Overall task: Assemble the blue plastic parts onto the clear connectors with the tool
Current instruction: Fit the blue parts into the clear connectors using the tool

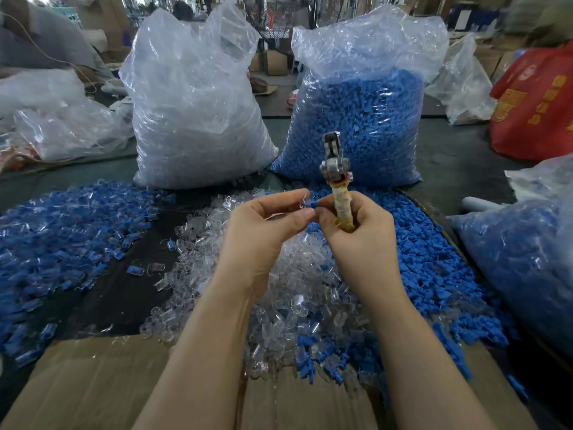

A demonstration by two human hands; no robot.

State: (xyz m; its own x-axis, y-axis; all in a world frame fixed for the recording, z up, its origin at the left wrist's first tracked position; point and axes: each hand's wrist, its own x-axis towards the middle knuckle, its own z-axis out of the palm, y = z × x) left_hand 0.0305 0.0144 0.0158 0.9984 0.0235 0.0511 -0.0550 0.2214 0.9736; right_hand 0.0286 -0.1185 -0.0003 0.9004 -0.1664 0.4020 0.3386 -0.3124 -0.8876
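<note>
Tool (336, 178), metal-headed with a cloth-wrapped handle, stands upright, head pointing away toward the clear bag of blue plastic parts (356, 125). Right hand (356, 231) fists round its handle and pinches a small blue plastic part (313, 205), long axis sideways, against a clear connector (305, 200) pinched by left hand (263, 231). Both raised over the loose clear connector pile (297, 293).

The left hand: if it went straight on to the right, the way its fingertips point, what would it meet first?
Most likely the right hand. The left hand pinches a clear connector that meets the blue part held at the right hand's fingertips, beside the tool.
</note>
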